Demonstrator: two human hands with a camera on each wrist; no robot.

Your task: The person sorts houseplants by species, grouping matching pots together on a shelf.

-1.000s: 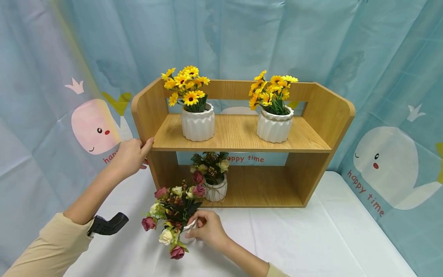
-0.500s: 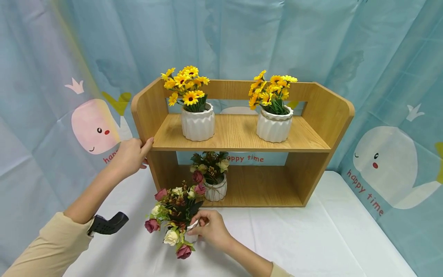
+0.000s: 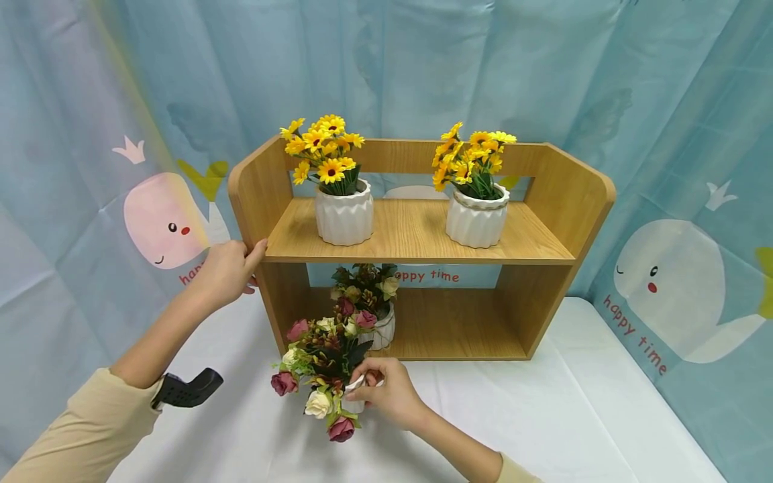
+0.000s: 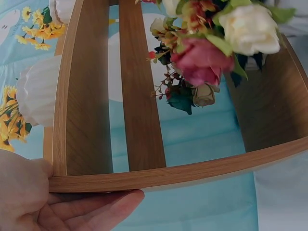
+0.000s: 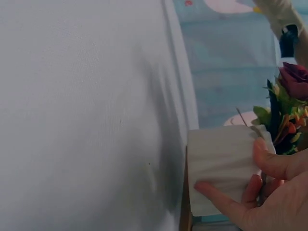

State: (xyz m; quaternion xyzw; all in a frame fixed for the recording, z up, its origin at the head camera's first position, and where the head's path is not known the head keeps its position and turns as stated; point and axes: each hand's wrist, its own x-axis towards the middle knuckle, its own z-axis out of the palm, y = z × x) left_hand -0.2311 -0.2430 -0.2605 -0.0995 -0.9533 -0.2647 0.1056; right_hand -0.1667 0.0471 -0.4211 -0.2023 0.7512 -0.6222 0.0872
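My left hand [image 3: 222, 274] grips the left side panel of a two-tier wooden shelf [image 3: 417, 235]. Its fingers lie along the panel's outer face in the left wrist view. With my right hand [image 3: 391, 394] I hold a white ribbed pot [image 5: 221, 166] of artificial roses [image 3: 326, 355], pink and cream, in front of the shelf's lower left. The thumb is at the rim and the fingers press on the pot's side. The flowers lean left, partly covering a second white pot [image 3: 384, 330] of roses that stands inside the lower tier.
On the upper tier stand two white pots, left [image 3: 345, 218] and right [image 3: 477, 221], with yellow daisy-like flowers. A white cloth [image 3: 580, 416] covers the table. A blue curtain [image 3: 459, 67] with whale prints hangs behind.
My right hand has moved to the right with the potted roses, and the blossoms now overlap more of the pot in the lower tier. The left hand stays on the shelf.
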